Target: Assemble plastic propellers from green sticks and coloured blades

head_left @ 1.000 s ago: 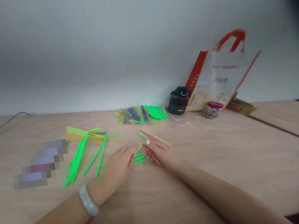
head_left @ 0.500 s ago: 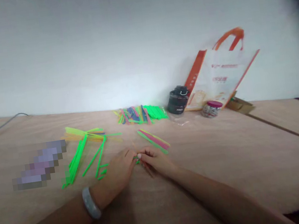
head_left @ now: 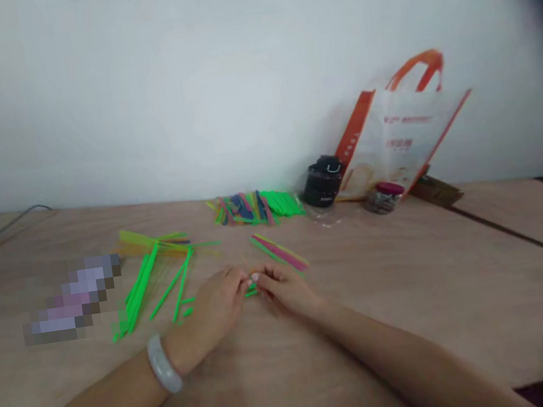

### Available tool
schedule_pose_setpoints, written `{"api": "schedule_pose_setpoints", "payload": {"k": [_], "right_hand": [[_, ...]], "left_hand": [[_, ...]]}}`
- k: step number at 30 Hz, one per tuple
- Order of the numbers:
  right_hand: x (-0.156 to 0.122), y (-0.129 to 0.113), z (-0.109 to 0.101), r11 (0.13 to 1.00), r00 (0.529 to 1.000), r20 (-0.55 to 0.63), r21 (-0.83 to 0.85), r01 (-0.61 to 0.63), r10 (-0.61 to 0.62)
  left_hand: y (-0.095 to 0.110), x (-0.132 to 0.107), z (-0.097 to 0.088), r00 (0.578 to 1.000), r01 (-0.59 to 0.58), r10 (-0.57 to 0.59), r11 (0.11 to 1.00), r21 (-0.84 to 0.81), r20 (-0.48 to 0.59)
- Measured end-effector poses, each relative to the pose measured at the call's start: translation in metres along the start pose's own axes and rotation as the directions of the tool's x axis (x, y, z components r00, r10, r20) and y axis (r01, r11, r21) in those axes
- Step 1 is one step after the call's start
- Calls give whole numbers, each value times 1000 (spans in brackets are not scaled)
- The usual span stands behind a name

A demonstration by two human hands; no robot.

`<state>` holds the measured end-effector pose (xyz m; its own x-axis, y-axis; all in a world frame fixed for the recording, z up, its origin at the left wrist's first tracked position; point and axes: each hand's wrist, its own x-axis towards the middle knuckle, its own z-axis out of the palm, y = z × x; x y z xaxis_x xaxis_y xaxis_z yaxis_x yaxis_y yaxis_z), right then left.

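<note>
Both hands rest on a wooden table [head_left: 415, 291], fingertips meeting over a few short green strips [head_left: 250, 291]. My left hand [head_left: 218, 305], with a pale bangle on its wrist, has its fingers curled onto the strips. My right hand [head_left: 283, 289] pinches the same strips from the other side. A pink and green strip bundle [head_left: 279, 252] lies just beyond my right hand. Long green strips [head_left: 149, 288] lie spread to the left of my left hand.
A mixed pile of coloured strips [head_left: 256, 207] sits near the wall. A black round container [head_left: 324, 181], a small jar with a pink lid [head_left: 382, 197] and an orange and white bag [head_left: 400, 131] stand at the back right. A grey cable [head_left: 2, 228] runs at far left.
My hands have closed together over the short green strips; a second ago the fingers were apart with the strips lying between them. Little has moved in the last half second.
</note>
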<state>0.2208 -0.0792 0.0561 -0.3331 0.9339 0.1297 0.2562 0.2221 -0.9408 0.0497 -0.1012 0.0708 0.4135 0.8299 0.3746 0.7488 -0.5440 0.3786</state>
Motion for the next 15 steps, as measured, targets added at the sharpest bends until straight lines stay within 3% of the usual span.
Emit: {"api": "schedule_pose_setpoints", "payload": {"k": [6, 15], "right_hand": [[3, -3, -3, 998, 1000, -16, 60, -3, 4], [4, 0, 0, 982, 999, -4, 180, -53, 54]], "left_hand": [[0, 4, -3, 993, 116, -122, 956, -269, -7], [-3, 11, -3, 952, 306, -239, 782, -542, 193]]}}
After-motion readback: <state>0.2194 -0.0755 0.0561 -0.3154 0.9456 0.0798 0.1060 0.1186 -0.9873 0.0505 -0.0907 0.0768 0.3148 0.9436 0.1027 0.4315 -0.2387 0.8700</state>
